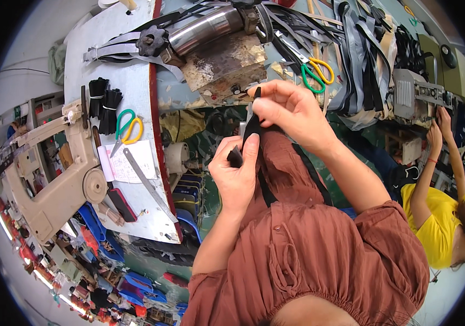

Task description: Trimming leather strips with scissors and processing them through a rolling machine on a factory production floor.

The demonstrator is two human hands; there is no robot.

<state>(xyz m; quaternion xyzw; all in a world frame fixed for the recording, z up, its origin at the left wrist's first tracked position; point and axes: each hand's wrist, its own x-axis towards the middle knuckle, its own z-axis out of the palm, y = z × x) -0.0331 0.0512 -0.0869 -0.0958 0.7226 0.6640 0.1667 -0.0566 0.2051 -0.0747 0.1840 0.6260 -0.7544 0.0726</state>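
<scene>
Found black strip [252, 126] in a short span between both hands, above the brown-clad lap [284, 163]. Observed left hand [232, 176] at the strip's lower portion, pinching it between raised thumb and curled fingers; saw a dark folded part protruding just left of the thumb. Observed right hand [295, 115] at the upper portion, with thumb and forefinger closed on the strip and a narrow tip showing above the thumb. Recorded left forearm rising steeply from below, right forearm slanting up and leftward, with right hand higher and farther out than left. Located metal roller [205, 30] beyond the hands and green-and-yellow scissors [318, 73] beyond the right hand, both on the bench side. Could not confirm any join between strip and black bands [313, 175] over the lap.
</scene>
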